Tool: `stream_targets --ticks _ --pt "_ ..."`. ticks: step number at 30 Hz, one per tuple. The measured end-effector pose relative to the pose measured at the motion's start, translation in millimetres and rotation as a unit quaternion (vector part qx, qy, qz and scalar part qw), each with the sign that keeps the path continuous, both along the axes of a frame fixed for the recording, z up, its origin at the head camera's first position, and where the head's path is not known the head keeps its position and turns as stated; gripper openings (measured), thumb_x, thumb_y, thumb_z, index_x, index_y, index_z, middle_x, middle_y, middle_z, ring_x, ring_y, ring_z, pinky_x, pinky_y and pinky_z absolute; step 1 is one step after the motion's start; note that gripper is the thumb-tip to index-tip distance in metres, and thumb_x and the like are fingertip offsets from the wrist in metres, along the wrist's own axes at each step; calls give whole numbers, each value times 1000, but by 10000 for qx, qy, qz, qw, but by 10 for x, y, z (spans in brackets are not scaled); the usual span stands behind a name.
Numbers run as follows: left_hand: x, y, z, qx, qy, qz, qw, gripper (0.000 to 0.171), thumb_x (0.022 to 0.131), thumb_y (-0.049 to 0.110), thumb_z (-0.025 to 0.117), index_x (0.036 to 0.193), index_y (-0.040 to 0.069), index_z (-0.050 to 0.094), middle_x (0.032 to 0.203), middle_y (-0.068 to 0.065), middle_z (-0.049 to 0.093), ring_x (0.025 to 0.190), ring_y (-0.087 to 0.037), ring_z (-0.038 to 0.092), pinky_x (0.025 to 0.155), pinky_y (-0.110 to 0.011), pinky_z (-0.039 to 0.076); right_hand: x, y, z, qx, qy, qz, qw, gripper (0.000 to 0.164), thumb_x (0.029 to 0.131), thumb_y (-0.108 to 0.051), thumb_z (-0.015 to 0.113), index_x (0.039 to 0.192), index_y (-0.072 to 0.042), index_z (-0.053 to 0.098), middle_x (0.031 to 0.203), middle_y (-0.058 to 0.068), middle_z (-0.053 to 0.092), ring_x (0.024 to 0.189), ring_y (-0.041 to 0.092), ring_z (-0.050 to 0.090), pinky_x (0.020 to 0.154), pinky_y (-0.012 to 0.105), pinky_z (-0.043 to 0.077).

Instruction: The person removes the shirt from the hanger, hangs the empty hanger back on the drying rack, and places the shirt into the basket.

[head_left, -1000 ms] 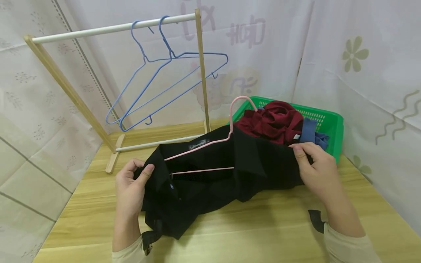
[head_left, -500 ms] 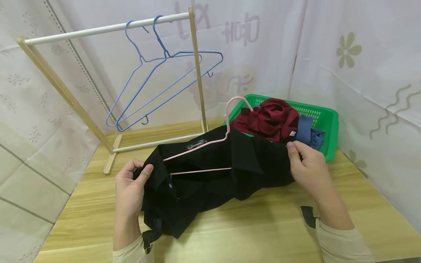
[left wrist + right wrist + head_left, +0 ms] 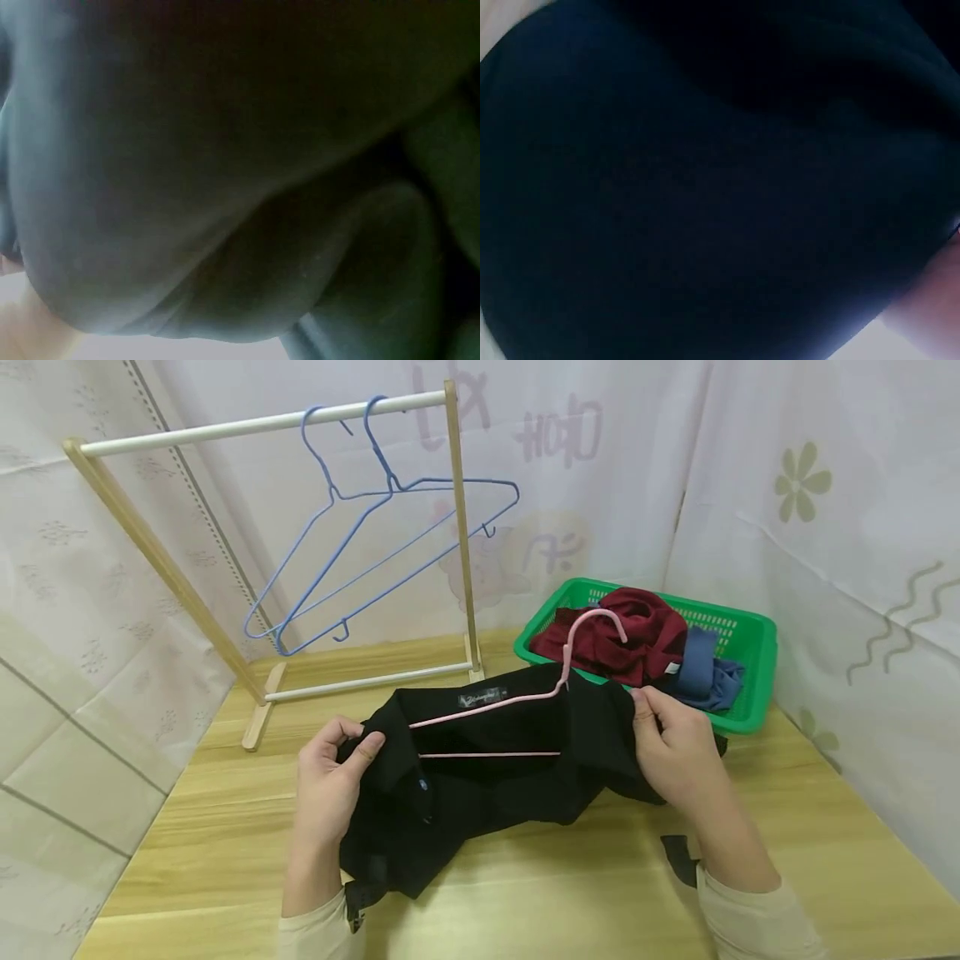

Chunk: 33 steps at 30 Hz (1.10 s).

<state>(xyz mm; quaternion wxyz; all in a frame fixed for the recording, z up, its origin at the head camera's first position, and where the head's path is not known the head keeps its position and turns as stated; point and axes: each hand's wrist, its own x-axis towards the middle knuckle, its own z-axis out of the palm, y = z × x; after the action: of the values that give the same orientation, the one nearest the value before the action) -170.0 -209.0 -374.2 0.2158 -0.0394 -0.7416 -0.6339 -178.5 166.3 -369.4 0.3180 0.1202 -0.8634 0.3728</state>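
A black collared shirt (image 3: 495, 793) is spread between the two hands above the table. Inside its neck opening sits a pink hanger (image 3: 495, 703), its hook rising past the collar in front of the basket. The left hand (image 3: 327, 777) pinches the shirt's left shoulder between thumb and fingers. On the other side the right hand (image 3: 678, 747) pinches the right shoulder. The hanger's ends are hidden under the cloth. Dark cloth (image 3: 187, 150) fills most of the left wrist view, and black fabric (image 3: 705, 210) covers nearly all of the right wrist view.
Two blue hangers (image 3: 390, 485) hang on a small wood-and-white rack (image 3: 262, 427) at the back left. A green basket (image 3: 761, 668) at the back right holds a dark red garment (image 3: 645, 635) and a blue one (image 3: 697, 668). Everything stands on a wooden table (image 3: 570, 902).
The left hand has shifted right and the right hand slightly left, bringing the hands closer together. The hanger's hook has moved right and down. Both hands keep their grip on the shirt.
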Motion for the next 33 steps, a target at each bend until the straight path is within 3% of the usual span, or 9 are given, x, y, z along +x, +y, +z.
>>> stream_targets --ticks 3,5,9,12,17,19,21,27,33 --pt "-2 58 -39 -111 -130 -48 9998 17 95 -1 76 90 -9 62 82 7 57 84 -12 54 74 -22 45 30 0 -25 -91 -36 26 9999 45 110 -9 55 67 -11 40 62 -2 29 56 1 24 52 28 25" --pt "-2 81 -68 -53 -118 -25 9999 17 95 -1 76 90 -8 62 81 7 58 84 -11 54 74 -22 45 55 5 -38 -183 -52 -22 9998 38 110 -11 56 73 -8 52 64 0 42 59 -2 33 56 22 30" --pt "20 87 -116 115 192 190 9996 16 93 -5 76 88 -10 61 77 9 59 79 -9 55 71 -20 46 104 50 -51 -546 -19 -34 9985 20 110 -12 56 105 -6 74 90 0 65 80 -8 51 73 9 39" --pt "39 68 -131 260 570 241 9977 17 92 -9 75 85 -11 60 75 10 59 74 -6 54 66 -18 47 119 153 -72 -577 364 205 9975 22 107 -2 57 117 -6 76 103 -4 67 88 -8 55 79 5 41" --pt "52 -1 -121 770 1226 102 9894 19 92 -9 75 81 -9 60 73 10 62 70 -4 56 62 -16 49 90 408 -140 -8 889 327 9955 18 96 8 67 107 -2 77 103 -11 69 92 -16 54 85 3 41" --pt "58 -28 -109 1045 1375 39 9850 18 92 -10 75 80 -5 62 74 9 63 69 -4 58 62 -16 51 84 502 -169 103 717 77 9973 9 98 0 70 99 -4 77 93 -15 67 89 -20 51 82 3 40" --pt "64 -48 -96 1277 1461 -18 9810 19 92 -11 74 80 -1 63 74 7 64 69 -4 58 62 -16 52 83 580 -186 161 338 -196 9991 13 102 -10 68 91 -8 75 82 -16 63 82 -18 48 77 6 39" --pt "74 -52 -67 1411 1413 -47 9799 20 92 -13 73 81 1 64 73 6 62 67 -5 58 61 -16 53 93 645 -173 327 -717 -694 9945 41 112 -31 55 73 -15 51 65 -5 36 65 3 35 60 25 27" --pt "71 25 -88 984 1138 23 9886 17 93 -11 73 82 -7 61 72 9 59 69 -4 55 62 -16 49 20 559 -190 412 -319 -562 9971 47 112 -25 54 69 -14 39 65 -5 27 61 2 25 57 28 22"
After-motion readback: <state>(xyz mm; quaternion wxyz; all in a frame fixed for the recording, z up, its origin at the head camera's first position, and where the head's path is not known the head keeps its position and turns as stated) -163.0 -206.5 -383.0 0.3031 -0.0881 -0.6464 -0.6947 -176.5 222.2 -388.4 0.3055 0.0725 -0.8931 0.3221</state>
